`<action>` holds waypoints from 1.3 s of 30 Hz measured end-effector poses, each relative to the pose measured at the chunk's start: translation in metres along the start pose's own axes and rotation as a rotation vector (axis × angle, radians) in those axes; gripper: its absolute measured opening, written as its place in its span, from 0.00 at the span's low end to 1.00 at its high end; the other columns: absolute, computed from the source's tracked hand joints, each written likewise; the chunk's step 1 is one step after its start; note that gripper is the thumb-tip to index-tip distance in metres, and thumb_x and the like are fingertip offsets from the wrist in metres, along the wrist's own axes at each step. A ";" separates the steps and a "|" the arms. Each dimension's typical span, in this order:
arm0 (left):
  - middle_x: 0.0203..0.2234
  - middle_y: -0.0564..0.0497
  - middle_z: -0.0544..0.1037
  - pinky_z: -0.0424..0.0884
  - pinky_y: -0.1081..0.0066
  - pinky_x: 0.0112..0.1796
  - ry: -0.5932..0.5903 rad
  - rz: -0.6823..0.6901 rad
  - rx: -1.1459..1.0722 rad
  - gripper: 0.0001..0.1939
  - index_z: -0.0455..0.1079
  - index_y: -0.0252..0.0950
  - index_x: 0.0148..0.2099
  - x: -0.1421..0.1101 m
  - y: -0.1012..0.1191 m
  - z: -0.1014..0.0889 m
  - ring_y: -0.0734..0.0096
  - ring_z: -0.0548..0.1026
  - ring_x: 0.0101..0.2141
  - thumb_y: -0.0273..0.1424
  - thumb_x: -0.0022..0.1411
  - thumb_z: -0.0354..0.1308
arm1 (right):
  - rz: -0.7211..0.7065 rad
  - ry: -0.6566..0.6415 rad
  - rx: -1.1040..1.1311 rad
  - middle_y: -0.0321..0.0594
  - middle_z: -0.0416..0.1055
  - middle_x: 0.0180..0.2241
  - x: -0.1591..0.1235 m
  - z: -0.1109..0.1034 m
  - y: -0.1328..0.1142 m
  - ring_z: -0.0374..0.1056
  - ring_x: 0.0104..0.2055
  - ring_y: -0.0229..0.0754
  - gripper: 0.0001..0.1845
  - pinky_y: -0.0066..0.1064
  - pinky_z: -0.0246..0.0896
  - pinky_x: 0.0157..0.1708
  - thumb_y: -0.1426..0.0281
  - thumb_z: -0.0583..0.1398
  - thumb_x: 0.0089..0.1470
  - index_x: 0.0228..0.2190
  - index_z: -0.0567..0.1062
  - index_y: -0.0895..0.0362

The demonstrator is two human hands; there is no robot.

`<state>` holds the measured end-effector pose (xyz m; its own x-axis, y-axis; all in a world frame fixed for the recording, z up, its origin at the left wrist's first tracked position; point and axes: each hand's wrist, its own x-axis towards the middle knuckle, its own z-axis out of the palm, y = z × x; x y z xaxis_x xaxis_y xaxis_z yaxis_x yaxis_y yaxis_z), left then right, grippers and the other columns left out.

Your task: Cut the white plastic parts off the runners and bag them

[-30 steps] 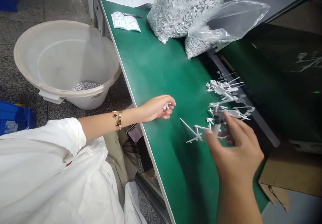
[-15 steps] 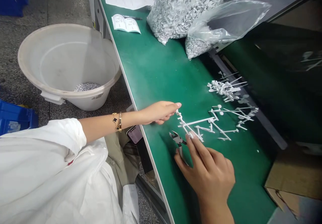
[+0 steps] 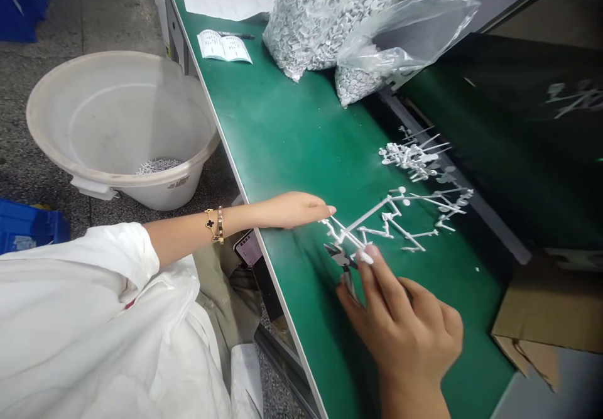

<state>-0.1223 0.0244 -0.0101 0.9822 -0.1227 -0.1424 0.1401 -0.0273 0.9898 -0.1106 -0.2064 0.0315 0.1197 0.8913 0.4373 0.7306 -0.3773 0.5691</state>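
My left hand (image 3: 296, 210) pinches one end of a white plastic sprue (image 3: 370, 215), a branched runner with small parts on it, just above the green table. My right hand (image 3: 406, 325) is wrapped round a pair of side cutters (image 3: 340, 257), whose jaws point toward the near branch of the sprue. Its index and middle fingertips touch a small white part on that branch. The palm hides most of the cutter handles. Beyond lie more white sprue branches (image 3: 443, 208); where one sprue ends and another begins I cannot tell.
A pile of white sprues (image 3: 409, 158) lies farther back on the green table (image 3: 277, 136). Bags of small white pieces (image 3: 311, 23) stand behind, near an open booklet (image 3: 225, 47). A large white tub (image 3: 122, 117) stands left, a cardboard box (image 3: 551, 306) right.
The near end of the sprue has tilted, and the cutters' jaws have come up against its near branch. My right hand has shifted slightly right; my left keeps its pinch.
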 end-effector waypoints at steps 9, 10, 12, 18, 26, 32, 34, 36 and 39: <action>0.21 0.57 0.58 0.54 0.73 0.30 0.146 0.145 0.139 0.19 0.52 0.37 0.26 0.002 -0.004 0.006 0.76 0.57 0.26 0.40 0.67 0.38 | 0.464 -0.097 0.301 0.47 0.72 0.38 -0.005 0.012 -0.025 0.69 0.35 0.48 0.20 0.35 0.61 0.31 0.65 0.62 0.52 0.46 0.71 0.58; 0.22 0.57 0.59 0.55 0.72 0.31 0.147 0.154 0.153 0.19 0.52 0.37 0.26 0.002 -0.004 0.007 0.76 0.58 0.26 0.40 0.68 0.38 | 0.498 -0.105 0.367 0.45 0.72 0.35 -0.003 0.013 -0.030 0.69 0.35 0.48 0.19 0.34 0.61 0.31 0.65 0.61 0.53 0.46 0.70 0.59; 0.22 0.57 0.60 0.55 0.72 0.33 0.143 0.171 0.179 0.18 0.53 0.37 0.26 0.002 -0.005 0.007 0.75 0.59 0.27 0.39 0.68 0.38 | 0.553 -0.110 0.463 0.43 0.70 0.33 0.002 0.015 -0.038 0.68 0.35 0.46 0.17 0.33 0.61 0.31 0.64 0.59 0.55 0.45 0.69 0.59; 0.24 0.55 0.62 0.57 0.70 0.35 0.103 0.179 0.233 0.18 0.54 0.37 0.27 0.003 -0.007 0.007 0.73 0.61 0.29 0.39 0.68 0.37 | 0.590 -0.126 0.556 0.42 0.69 0.35 0.008 0.019 -0.046 0.68 0.36 0.45 0.16 0.32 0.62 0.32 0.62 0.56 0.58 0.44 0.68 0.58; 0.24 0.56 0.61 0.56 0.70 0.35 0.096 0.215 0.239 0.17 0.52 0.38 0.27 0.005 -0.010 0.009 0.72 0.60 0.29 0.37 0.68 0.37 | 0.552 -0.104 0.523 0.45 0.70 0.36 0.007 0.023 -0.046 0.68 0.37 0.46 0.17 0.33 0.63 0.33 0.62 0.57 0.58 0.45 0.68 0.59; 0.23 0.56 0.61 0.55 0.70 0.34 0.103 0.201 0.255 0.18 0.51 0.38 0.26 0.005 -0.010 0.009 0.72 0.60 0.29 0.37 0.69 0.37 | 0.537 -0.104 0.511 0.46 0.70 0.37 0.008 0.025 -0.047 0.68 0.39 0.47 0.17 0.34 0.63 0.34 0.63 0.56 0.59 0.47 0.68 0.59; 0.23 0.56 0.61 0.55 0.70 0.34 0.101 0.198 0.261 0.18 0.51 0.38 0.26 0.005 -0.009 0.009 0.73 0.60 0.28 0.37 0.69 0.37 | 0.527 -0.105 0.510 0.47 0.70 0.38 0.007 0.025 -0.047 0.68 0.39 0.48 0.17 0.35 0.63 0.35 0.63 0.56 0.59 0.47 0.68 0.59; 0.23 0.55 0.61 0.56 0.70 0.34 0.103 0.201 0.272 0.18 0.51 0.38 0.26 0.005 -0.009 0.010 0.73 0.59 0.28 0.36 0.69 0.37 | 0.517 -0.115 0.510 0.47 0.70 0.37 0.007 0.025 -0.047 0.68 0.39 0.47 0.17 0.34 0.63 0.35 0.63 0.56 0.59 0.47 0.68 0.59; 0.23 0.55 0.62 0.56 0.70 0.34 0.104 0.204 0.305 0.17 0.51 0.38 0.26 0.006 -0.010 0.010 0.73 0.60 0.28 0.35 0.69 0.38 | 0.508 -0.130 0.504 0.45 0.70 0.36 0.007 0.025 -0.045 0.68 0.37 0.47 0.17 0.34 0.63 0.35 0.63 0.56 0.59 0.47 0.68 0.59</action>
<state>-0.1192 0.0144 -0.0210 0.9957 -0.0548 0.0750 -0.0884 -0.3086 0.9471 -0.1263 -0.1772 -0.0087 0.5826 0.6713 0.4583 0.7808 -0.6188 -0.0861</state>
